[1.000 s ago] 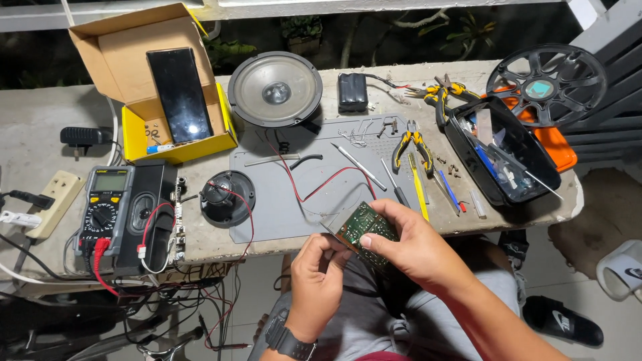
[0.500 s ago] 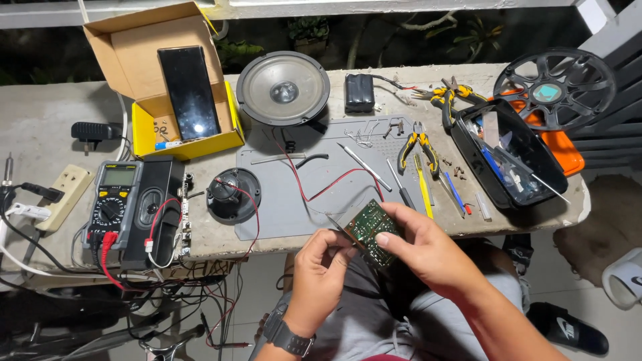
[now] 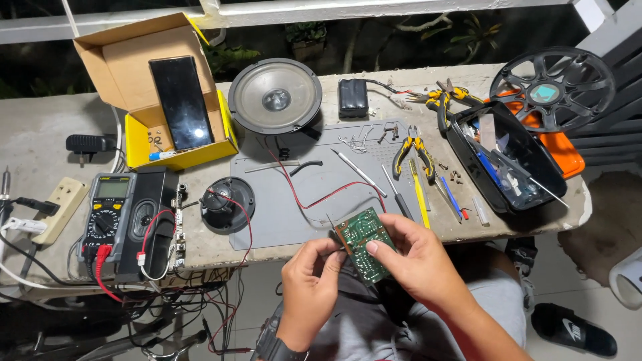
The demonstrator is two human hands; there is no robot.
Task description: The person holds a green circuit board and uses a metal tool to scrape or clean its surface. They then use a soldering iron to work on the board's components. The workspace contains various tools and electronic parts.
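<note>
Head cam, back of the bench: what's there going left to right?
Black plug adapter → yellow cardboard box with a dark phone → large round speaker → black battery holder → yellow-handled pliers → black speaker frame.

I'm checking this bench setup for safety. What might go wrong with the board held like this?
1. The green circuit board is pinched between the left hand and right hand past the edge of the grey concrete table, over the lap; a slip would likely drop it.
2. Thin red wires appear to run from the board across the grey work mat; a tug might strain their joints.
</note>
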